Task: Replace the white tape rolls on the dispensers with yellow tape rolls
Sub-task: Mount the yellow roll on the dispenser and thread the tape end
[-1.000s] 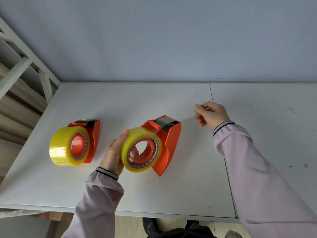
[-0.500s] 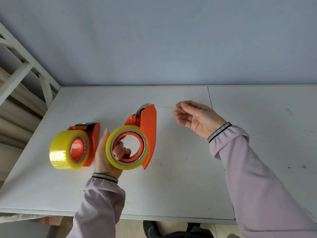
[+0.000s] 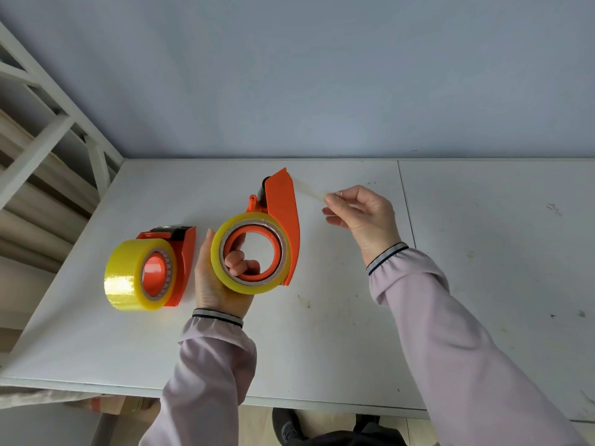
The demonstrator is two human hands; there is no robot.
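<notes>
Two orange tape dispensers, each carrying a yellow tape roll. One dispenser (image 3: pixel 183 252) with its yellow roll (image 3: pixel 128 278) rests on the white table at the left. My left hand (image 3: pixel 212 281) holds the second dispenser (image 3: pixel 283 214) up off the table, fingers hooked through its hub, its yellow roll (image 3: pixel 222 249) facing me. My right hand (image 3: pixel 360 210) pinches the free end of the tape strip (image 3: pixel 306 188), which stretches from the dispenser's upper tip to my fingers.
The white table (image 3: pixel 322 333) has a seam (image 3: pixel 407 220) to the right and some scuff marks. A white frame with slats (image 3: pixel 48 140) stands at the left. A grey wall rises behind. My shoes (image 3: pixel 289 426) show under the front edge.
My left hand turned the dispenser upright and lifted it so its tip points away. My right hand moved left then back right, keeping the tape end pinched and drawing the strip out.
</notes>
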